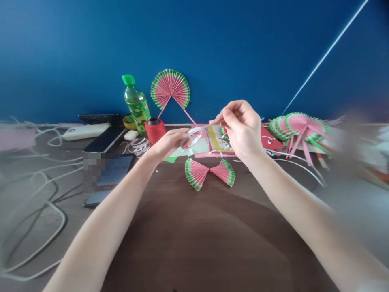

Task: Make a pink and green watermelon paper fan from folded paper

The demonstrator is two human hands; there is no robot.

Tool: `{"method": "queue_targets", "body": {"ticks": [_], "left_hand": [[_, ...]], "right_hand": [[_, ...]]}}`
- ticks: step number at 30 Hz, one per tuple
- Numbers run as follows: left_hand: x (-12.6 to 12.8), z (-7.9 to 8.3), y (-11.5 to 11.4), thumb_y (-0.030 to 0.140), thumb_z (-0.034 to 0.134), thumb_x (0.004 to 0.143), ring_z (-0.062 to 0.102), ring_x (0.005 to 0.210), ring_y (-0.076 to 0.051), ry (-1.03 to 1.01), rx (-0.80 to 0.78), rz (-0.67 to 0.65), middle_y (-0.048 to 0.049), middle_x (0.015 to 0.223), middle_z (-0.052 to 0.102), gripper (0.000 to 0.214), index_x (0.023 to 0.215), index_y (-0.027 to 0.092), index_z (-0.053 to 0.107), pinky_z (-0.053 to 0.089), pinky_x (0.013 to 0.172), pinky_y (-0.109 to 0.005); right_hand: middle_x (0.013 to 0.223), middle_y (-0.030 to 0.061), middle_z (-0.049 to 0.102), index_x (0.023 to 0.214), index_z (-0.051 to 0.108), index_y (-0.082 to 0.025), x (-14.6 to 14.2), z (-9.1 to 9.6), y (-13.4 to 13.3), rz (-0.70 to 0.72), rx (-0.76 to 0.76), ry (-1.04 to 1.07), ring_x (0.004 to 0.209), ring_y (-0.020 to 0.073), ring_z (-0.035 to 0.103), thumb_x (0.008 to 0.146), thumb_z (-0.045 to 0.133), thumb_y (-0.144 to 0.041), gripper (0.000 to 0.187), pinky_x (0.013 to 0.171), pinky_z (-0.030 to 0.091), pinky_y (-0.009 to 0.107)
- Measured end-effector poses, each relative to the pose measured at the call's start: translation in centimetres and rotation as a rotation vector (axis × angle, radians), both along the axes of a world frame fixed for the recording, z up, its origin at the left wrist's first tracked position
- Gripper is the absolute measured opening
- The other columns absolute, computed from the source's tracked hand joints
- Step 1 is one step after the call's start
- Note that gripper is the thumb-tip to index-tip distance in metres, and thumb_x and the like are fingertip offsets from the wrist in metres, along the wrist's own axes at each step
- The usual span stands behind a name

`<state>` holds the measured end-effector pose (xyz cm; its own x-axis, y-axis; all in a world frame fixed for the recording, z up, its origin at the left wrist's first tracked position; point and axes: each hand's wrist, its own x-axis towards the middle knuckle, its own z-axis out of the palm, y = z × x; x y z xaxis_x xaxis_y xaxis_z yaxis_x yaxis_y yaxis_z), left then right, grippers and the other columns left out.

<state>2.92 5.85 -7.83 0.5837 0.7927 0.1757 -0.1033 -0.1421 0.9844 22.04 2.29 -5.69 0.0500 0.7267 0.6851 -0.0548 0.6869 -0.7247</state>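
Observation:
My left hand [174,142] is closed on a white roll of tape [183,142], held by its edge above the desk. From the roll a short strip of tape [216,119] stretches to my right hand [243,127], which pinches its end between thumb and fingertips. Below both hands a folded paper fan [199,172], pink with a green-and-white edge, lies on the desk. It is gathered at its middle and spread to both sides like a bow.
At the back stand a green-capped bottle [136,101], a red thread spool [155,130] and an opened paper fan [170,87] against the blue wall. More fans [299,123] are stacked at right. Phones, a power bank [86,131] and loose cables [57,207] lie at left.

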Motion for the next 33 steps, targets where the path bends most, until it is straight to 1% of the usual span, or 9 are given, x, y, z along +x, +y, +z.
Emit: {"method": "queue_targets", "body": {"ticks": [3, 6, 8, 12, 14, 17, 22, 27, 33], "left_hand": [[0.0, 0.3, -0.1, 0.017, 0.049, 0.076, 0.036, 0.054, -0.009, -0.06, -0.053, -0.005, 0.001, 0.056, 0.041, 0.025, 0.092, 0.006, 0.066, 0.032, 0.054, -0.023], [0.1, 0.6, -0.2, 0.014, 0.05, 0.075, 0.031, 0.052, -0.008, -0.12, -0.091, 0.023, 0.001, 0.056, 0.04, 0.025, 0.091, 0.006, 0.067, 0.03, 0.05, -0.022], [0.1, 0.7, -0.2, 0.014, 0.05, 0.075, 0.029, 0.051, -0.007, -0.148, -0.1, 0.016, 0.0008, 0.057, 0.039, 0.024, 0.091, 0.007, 0.067, 0.029, 0.049, -0.021], [0.1, 0.9, -0.3, 0.016, 0.05, 0.076, 0.028, 0.051, -0.007, -0.14, -0.092, -0.022, 0.0005, 0.057, 0.038, 0.027, 0.094, 0.008, 0.068, 0.029, 0.048, -0.02], [0.1, 0.9, -0.2, 0.017, 0.05, 0.076, 0.028, 0.051, -0.008, -0.121, -0.077, -0.017, 0.0009, 0.056, 0.036, 0.028, 0.095, 0.007, 0.068, 0.029, 0.049, -0.021], [0.1, 0.8, -0.2, 0.015, 0.049, 0.074, 0.031, 0.052, -0.009, -0.09, -0.052, 0.027, 0.0011, 0.055, 0.036, 0.028, 0.094, 0.006, 0.067, 0.03, 0.05, -0.022], [0.3, 0.5, 0.1, 0.015, 0.049, 0.074, 0.032, 0.052, -0.009, -0.091, -0.074, 0.064, 0.0013, 0.054, 0.036, 0.027, 0.091, 0.006, 0.068, 0.029, 0.051, -0.023], [0.4, 0.4, 0.1, 0.014, 0.049, 0.074, 0.031, 0.052, -0.009, -0.092, -0.052, 0.048, 0.001, 0.056, 0.036, 0.027, 0.091, 0.007, 0.069, 0.028, 0.05, -0.022], [0.6, 0.5, -0.1, 0.011, 0.048, 0.075, 0.034, 0.053, -0.008, -0.089, -0.051, 0.084, -0.0006, 0.058, 0.041, 0.024, 0.088, 0.007, 0.068, 0.031, 0.049, -0.02]], "right_hand": [[0.071, -0.0029, 0.053, 0.08, 0.046, -0.023, 0.2, 0.4, -0.2, 0.082, -0.019, -0.044, 0.067, 0.011, 0.061, 0.08, 0.06, -0.044, 0.025, 0.066, 0.051, 0.029], [0.068, -0.0034, 0.051, 0.079, 0.046, -0.022, 0.5, 0.6, -0.1, 0.139, -0.044, -0.097, 0.066, 0.0105, 0.06, 0.079, 0.06, -0.047, 0.029, 0.063, 0.05, 0.028], [0.067, -0.0037, 0.05, 0.077, 0.047, -0.022, 0.6, 0.5, 0.0, 0.174, -0.055, -0.116, 0.064, 0.0098, 0.059, 0.078, 0.06, -0.049, 0.03, 0.062, 0.05, 0.027], [0.066, -0.0041, 0.051, 0.076, 0.047, -0.021, 0.7, 0.5, 0.1, 0.246, -0.071, -0.127, 0.059, 0.0084, 0.056, 0.077, 0.061, -0.049, 0.031, 0.061, 0.051, 0.027], [0.065, -0.0041, 0.052, 0.076, 0.047, -0.021, 0.6, 0.6, -0.1, 0.269, -0.083, -0.132, 0.059, 0.0085, 0.056, 0.076, 0.063, -0.047, 0.03, 0.061, 0.052, 0.027], [0.064, -0.0042, 0.053, 0.075, 0.048, -0.021, 0.4, 0.7, -0.4, 0.283, -0.112, -0.145, 0.059, 0.0093, 0.058, 0.074, 0.066, -0.046, 0.031, 0.062, 0.053, 0.028], [0.062, -0.0042, 0.054, 0.075, 0.05, -0.02, 0.2, 0.8, -0.7, 0.31, -0.15, -0.16, 0.059, 0.0092, 0.058, 0.072, 0.068, -0.044, 0.03, 0.062, 0.053, 0.027], [0.064, -0.0035, 0.055, 0.075, 0.051, -0.019, 0.4, 0.8, -0.7, 0.319, -0.135, -0.169, 0.058, 0.0088, 0.057, 0.073, 0.068, -0.043, 0.029, 0.061, 0.054, 0.027], [0.065, -0.0026, 0.054, 0.075, 0.053, -0.019, 0.4, 1.0, -1.0, 0.274, -0.113, -0.198, 0.06, 0.0098, 0.058, 0.073, 0.068, -0.042, 0.028, 0.061, 0.053, 0.028]]}}
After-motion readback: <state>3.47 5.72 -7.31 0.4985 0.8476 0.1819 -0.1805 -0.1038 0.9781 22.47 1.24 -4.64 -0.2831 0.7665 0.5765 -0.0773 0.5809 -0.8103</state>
